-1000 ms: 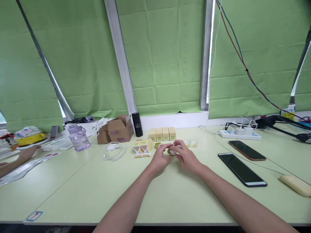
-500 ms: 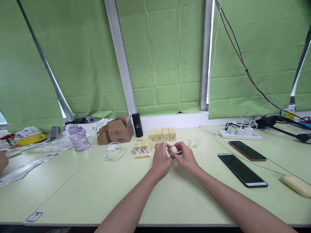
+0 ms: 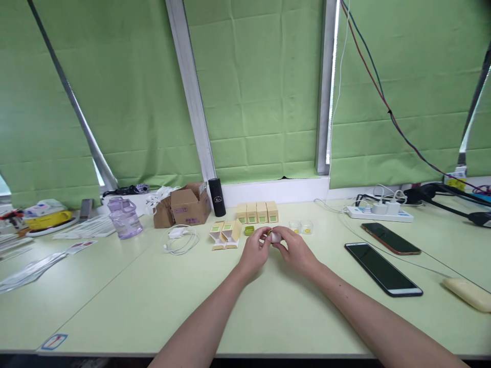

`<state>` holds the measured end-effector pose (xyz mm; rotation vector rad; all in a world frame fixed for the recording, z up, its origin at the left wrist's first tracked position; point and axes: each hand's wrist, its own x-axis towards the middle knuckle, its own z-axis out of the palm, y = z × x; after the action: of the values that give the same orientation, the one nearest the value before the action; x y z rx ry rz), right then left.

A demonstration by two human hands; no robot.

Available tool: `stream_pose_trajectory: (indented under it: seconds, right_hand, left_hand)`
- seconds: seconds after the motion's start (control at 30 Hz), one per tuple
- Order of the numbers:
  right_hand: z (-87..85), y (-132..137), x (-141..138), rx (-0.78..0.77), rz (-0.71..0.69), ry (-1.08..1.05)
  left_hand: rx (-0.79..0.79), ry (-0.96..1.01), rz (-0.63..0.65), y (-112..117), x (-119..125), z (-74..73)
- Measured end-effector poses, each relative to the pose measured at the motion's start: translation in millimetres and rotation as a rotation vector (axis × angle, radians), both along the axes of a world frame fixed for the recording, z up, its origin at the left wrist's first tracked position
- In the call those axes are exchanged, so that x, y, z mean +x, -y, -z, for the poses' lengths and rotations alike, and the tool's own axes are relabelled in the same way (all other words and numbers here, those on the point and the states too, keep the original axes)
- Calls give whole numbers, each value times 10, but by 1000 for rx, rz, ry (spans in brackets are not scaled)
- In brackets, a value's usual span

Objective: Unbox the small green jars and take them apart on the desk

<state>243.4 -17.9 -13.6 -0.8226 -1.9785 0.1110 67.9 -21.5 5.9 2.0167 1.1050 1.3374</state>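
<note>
My left hand [image 3: 255,249] and my right hand [image 3: 293,247] meet over the pale green table [image 3: 268,306], fingers pinched together on a small white and green object [image 3: 273,235] held between them. A small green cap [image 3: 249,230] lies just left of the hands. Behind it stand a row of small cream boxes [image 3: 257,211], and two opened cream boxes [image 3: 225,232] sit to the left. Two small clear containers [image 3: 300,226] rest just beyond my right hand.
A brown cardboard box [image 3: 184,205], a black cylinder [image 3: 217,197], a white cable [image 3: 179,238] and a purple jug [image 3: 123,218] stand at left. Two phones [image 3: 383,267] [image 3: 389,237], a power strip [image 3: 379,211] and a cream pad [image 3: 467,292] lie at right.
My hands have turned the small object between the fingertips and closed tighter on it. The other person's hand at the far left has gone out of view.
</note>
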Motion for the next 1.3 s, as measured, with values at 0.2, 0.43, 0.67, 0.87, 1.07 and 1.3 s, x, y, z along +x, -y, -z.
stream_pose_trajectory:
  seconds: [0.2,0.43,0.67,0.87,1.07,1.3]
  right_hand:
    - [-23,29,5,-20,15,39]
    - [-54,60,-3,10,109,148]
    - [-52,77,-29,67,142,229]
    - [-55,83,-70,47,155,268]
    - [-58,62,-95,25,166,323]
    - [-61,54,-106,-18,183,330]
  left_hand:
    - [-60,59,48,-46,3,71]
    - [-82,97,45,-73,20,119]
    - [-99,49,6,7,31,46]
    - [-110,37,-24,-32,38,53]
    - [-137,-6,-72,-56,51,30]
    - [-149,-35,-113,-63,67,1]
